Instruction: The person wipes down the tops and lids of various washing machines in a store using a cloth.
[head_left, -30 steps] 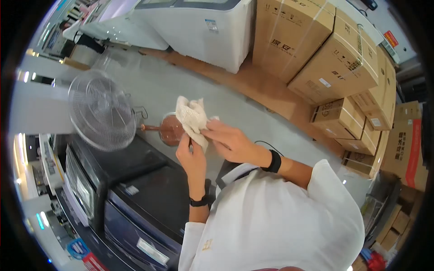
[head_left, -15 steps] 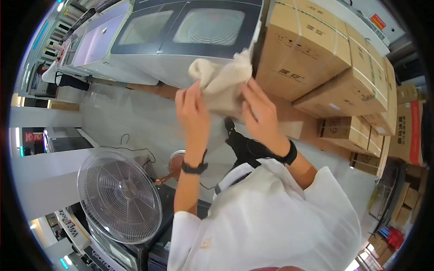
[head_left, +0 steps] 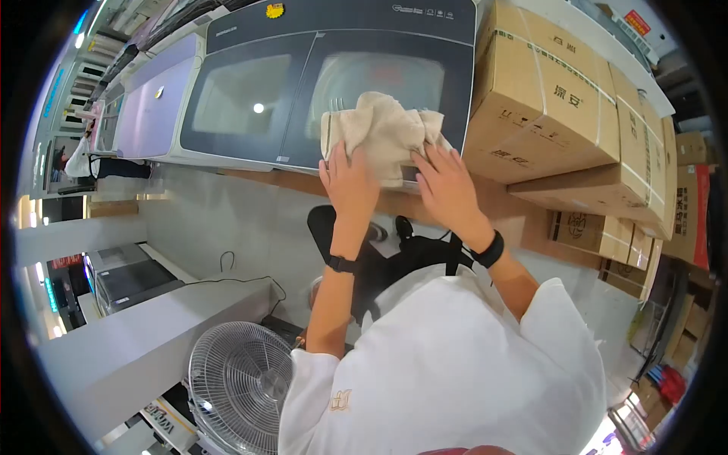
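A beige cloth [head_left: 383,133] lies bunched over the front edge of a washing machine's dark top [head_left: 303,34], with part of it hanging down. My left hand [head_left: 350,182] grips the cloth's near left side, the fingers partly sunk in its folds. On the near right side, my right hand [head_left: 449,186] has its fingers closed on the cloth's edge. Beneath and behind the cloth is the right transparent lid window [head_left: 428,80]; the left window [head_left: 241,98] is uncovered. My thumbs and the underside of the cloth are partly hidden.
Strapped cardboard boxes [head_left: 531,106] are stacked to the right. A purple-topped machine [head_left: 155,106] adjoins on the left. A standing fan [head_left: 241,387] is at lower left, with a cable [head_left: 239,280] on the floor. Another person [head_left: 80,161] stands far left.
Both hands have moved forward with the cloth, from in front of the washing machine onto its top edge. The view has come closer to the machine, and the cloth is more spread out.
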`<state>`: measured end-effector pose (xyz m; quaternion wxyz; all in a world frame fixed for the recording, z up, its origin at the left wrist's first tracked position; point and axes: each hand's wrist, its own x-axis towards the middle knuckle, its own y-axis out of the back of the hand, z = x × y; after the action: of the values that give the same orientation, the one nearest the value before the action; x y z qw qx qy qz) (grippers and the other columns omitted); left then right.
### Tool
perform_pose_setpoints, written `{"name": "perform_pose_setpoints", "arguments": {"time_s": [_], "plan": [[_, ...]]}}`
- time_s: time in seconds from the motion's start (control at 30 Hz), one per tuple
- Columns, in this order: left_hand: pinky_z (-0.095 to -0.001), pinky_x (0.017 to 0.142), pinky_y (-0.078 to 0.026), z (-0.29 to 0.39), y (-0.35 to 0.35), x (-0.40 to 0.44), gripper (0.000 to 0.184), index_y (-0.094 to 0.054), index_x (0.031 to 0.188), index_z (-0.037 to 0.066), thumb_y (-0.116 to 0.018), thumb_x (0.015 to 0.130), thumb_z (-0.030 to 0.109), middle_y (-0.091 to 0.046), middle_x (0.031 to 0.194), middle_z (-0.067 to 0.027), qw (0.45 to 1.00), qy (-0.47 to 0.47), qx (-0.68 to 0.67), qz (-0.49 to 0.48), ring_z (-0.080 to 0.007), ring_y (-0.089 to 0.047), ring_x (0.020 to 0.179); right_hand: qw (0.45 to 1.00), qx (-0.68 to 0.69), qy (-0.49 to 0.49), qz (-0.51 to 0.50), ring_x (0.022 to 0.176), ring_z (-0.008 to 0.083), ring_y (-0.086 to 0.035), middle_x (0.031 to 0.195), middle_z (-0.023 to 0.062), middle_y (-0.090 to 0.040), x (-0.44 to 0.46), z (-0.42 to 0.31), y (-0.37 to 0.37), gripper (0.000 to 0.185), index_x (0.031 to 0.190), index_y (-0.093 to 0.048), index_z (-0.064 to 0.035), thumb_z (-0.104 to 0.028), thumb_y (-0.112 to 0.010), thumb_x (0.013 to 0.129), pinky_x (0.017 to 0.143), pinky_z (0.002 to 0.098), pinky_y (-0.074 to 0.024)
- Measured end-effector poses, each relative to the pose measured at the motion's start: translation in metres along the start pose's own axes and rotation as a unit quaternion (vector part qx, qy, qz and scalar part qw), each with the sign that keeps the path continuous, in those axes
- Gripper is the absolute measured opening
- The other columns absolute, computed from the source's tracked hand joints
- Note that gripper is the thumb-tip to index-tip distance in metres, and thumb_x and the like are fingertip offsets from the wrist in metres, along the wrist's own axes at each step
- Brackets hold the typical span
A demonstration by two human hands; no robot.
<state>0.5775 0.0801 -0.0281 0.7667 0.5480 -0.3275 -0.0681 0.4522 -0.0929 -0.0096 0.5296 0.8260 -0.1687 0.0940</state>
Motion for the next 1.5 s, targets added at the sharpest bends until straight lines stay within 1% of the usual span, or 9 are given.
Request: {"name": "perform_pose_setpoints", "arguments": {"time_s": [0.1, 0.2, 0.3, 0.43, 0.6, 0.8, 1.0, 1.17, 1.5], "plan": [[-0.0593, 0.112, -0.040, -0.006, 0.007, 0.021, 0.036, -0.070, 0.130, 0.008, -0.065, 0.099, 0.025, -0.063, 0.131, -0.0236, 0.998, 0.005, -0.025, -0.056, -0.0389, -0.062, 0.120, 1.000, 0.011, -0.027, -0.004, 0.106, 0.0348, -0.066, 0.108, 0.0159, -0.070, 0.008, 0.006, 0.022, 0.029, 0.122, -0.074, -0.0060, -0.017, -0.064, 0.097, 0.109, 0.0537, -0.0455], [-0.0599, 0.111, -0.041, -0.010, 0.006, 0.036, 0.045, -0.067, 0.135, 0.008, -0.067, 0.097, 0.031, -0.061, 0.131, -0.0295, 0.992, 0.037, -0.048, -0.114, -0.0446, -0.060, 0.118, 0.973, 0.030, -0.109, -0.201, 0.101, 0.0321, -0.067, 0.104, 0.0146, -0.072, 0.025, 0.007, 0.042, 0.024, 0.113, -0.075, -0.0063, -0.019, -0.064, 0.096, 0.100, 0.0503, -0.0488], [-0.0628, 0.113, -0.038, -0.009, -0.025, 0.045, 0.059, -0.061, 0.146, 0.009, -0.067, 0.097, 0.041, -0.052, 0.139, -0.0382, 0.998, 0.010, 0.007, -0.057, -0.0542, -0.053, 0.125, 0.964, -0.007, -0.157, -0.215, 0.102, 0.0307, -0.066, 0.110, 0.0138, -0.072, 0.036, 0.003, 0.039, 0.028, 0.117, -0.074, -0.0060, -0.020, -0.066, 0.094, 0.095, 0.0471, -0.0489], [-0.0698, 0.117, -0.028, 0.001, -0.053, 0.046, 0.076, -0.047, 0.160, 0.013, -0.063, 0.098, 0.053, -0.034, 0.155, -0.0458, 0.995, 0.012, 0.093, -0.037, -0.0651, -0.034, 0.142, 0.993, -0.065, -0.092, 0.029, 0.121, 0.0338, -0.060, 0.130, 0.0167, -0.064, 0.032, 0.008, 0.006, 0.039, 0.126, -0.069, -0.0045, -0.025, -0.069, 0.092, 0.106, 0.0527, -0.0449], [-0.0732, 0.119, -0.021, -0.007, -0.036, 0.046, 0.080, -0.040, 0.164, 0.016, -0.061, 0.098, 0.056, -0.027, 0.160, -0.0461, 0.995, 0.015, 0.014, -0.100, -0.0671, -0.025, 0.148, 0.990, -0.129, -0.035, 0.040, 0.144, 0.0395, -0.046, 0.142, 0.0190, -0.057, 0.043, 0.019, -0.015, 0.051, 0.134, -0.065, -0.0040, -0.027, -0.072, 0.089, 0.119, 0.0625, -0.0345], [-0.0736, 0.120, -0.020, -0.010, -0.014, -0.007, 0.085, -0.037, 0.166, 0.017, -0.064, 0.096, 0.057, -0.027, 0.160, -0.0464, 0.994, 0.024, -0.007, -0.111, -0.0670, -0.027, 0.147, 0.995, -0.063, 0.046, -0.069, 0.144, 0.0391, -0.048, 0.141, 0.0174, -0.059, 0.007, -0.002, 0.005, 0.053, 0.139, -0.062, -0.0067, -0.025, -0.071, 0.090, 0.119, 0.0590, -0.0351], [-0.0771, 0.119, -0.015, -0.010, -0.009, 0.012, 0.090, -0.034, 0.167, 0.018, -0.063, 0.095, 0.062, -0.025, 0.160, -0.0480, 0.985, 0.038, 0.030, -0.164, -0.0681, -0.026, 0.147, 0.972, -0.023, -0.006, -0.234, 0.143, 0.0359, -0.051, 0.143, 0.0170, -0.061, 0.044, 0.037, 0.039, 0.051, 0.146, -0.059, -0.0091, -0.024, -0.063, 0.098, 0.122, 0.0593, -0.0331], [-0.0775, 0.118, -0.014, -0.005, -0.054, 0.076, 0.092, -0.033, 0.168, 0.019, -0.061, 0.095, 0.067, -0.023, 0.160, -0.0488, 0.990, 0.074, 0.012, -0.123, -0.0686, -0.024, 0.147, 0.993, -0.055, 0.049, -0.090, 0.144, 0.0384, -0.049, 0.138, 0.0169, -0.059, 0.095, 0.073, 0.002, 0.050, 0.147, -0.059, -0.0093, -0.022, -0.063, 0.098, 0.123, 0.0575, -0.0334], [-0.0769, 0.117, -0.019, -0.023, -0.027, 0.011, 0.093, -0.030, 0.168, 0.016, -0.058, 0.096, 0.068, -0.025, 0.158, -0.0504, 0.990, 0.004, 0.030, -0.135, -0.0696, -0.024, 0.147, 0.986, -0.048, 0.104, -0.118, 0.139, 0.0369, -0.055, 0.146, 0.0120, -0.060, 0.032, 0.063, 0.031, 0.042, 0.138, -0.066, -0.0146, -0.024, -0.062, 0.097, 0.120, 0.0583, -0.0385]]}}
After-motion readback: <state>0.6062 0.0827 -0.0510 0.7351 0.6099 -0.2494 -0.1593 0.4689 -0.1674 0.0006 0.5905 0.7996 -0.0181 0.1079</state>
